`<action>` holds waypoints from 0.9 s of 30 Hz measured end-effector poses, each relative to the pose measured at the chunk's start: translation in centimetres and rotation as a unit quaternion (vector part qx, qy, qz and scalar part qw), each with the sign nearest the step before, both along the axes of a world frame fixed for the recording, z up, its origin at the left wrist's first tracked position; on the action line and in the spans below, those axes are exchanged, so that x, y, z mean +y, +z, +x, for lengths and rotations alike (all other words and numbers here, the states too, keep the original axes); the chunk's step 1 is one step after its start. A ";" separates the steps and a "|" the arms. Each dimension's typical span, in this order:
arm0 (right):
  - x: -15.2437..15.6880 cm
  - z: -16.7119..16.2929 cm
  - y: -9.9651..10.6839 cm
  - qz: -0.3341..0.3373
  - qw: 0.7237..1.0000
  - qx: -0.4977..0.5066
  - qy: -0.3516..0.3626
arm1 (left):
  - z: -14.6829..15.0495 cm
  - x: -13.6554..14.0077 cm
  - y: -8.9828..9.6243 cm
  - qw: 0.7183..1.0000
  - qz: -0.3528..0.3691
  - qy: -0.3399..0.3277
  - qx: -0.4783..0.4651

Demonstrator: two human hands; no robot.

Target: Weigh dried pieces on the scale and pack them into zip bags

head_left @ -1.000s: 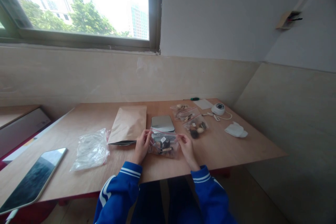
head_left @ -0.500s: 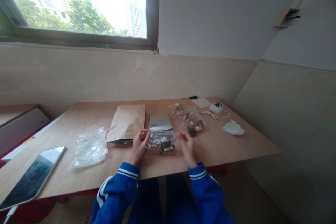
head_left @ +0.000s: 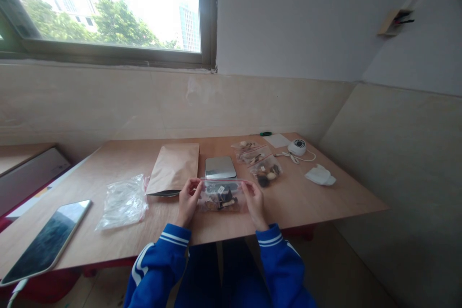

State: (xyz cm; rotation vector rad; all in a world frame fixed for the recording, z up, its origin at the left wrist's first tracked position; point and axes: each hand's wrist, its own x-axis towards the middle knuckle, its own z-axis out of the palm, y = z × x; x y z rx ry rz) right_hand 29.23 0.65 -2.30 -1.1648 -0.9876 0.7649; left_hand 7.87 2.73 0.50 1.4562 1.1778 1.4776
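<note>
Left hand (head_left: 187, 200) and right hand (head_left: 254, 200) each pinch a top corner of a filled zip bag (head_left: 221, 197), held at the worktop's (head_left: 317, 202) near edge. Scale (head_left: 220, 167) just behind it. Kraft pouch (head_left: 173, 168) to the left; three filled bags (head_left: 260, 161) to the right.

Clear glossy plastic bag (head_left: 221, 197), matt wooden table (head_left: 310, 202), seemingly brushed-metal scale (head_left: 220, 167).

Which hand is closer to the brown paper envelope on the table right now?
Left. The left hand pinches the left end of the zip bag just below the brown paper envelope. The right hand grips the bag's other end, farther off.
</note>
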 end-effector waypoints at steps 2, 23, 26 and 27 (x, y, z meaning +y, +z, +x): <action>0.1 0.0 0.0 -0.002 1.000 0.004 -0.024 | 0.0 0.0 0.1 1.000 0.000 -0.003 0.002; -0.4 0.6 0.3 0.028 0.991 -0.071 -0.110 | 0.2 -0.3 -0.6 0.998 0.027 0.021 0.049; -0.3 0.5 0.4 0.031 0.994 -0.045 -0.093 | 0.3 -0.4 -0.7 0.999 0.017 -0.004 0.035; -0.3 0.5 0.4 0.028 0.996 -0.037 -0.079 | 0.3 -0.4 -0.7 0.999 0.010 -0.015 0.027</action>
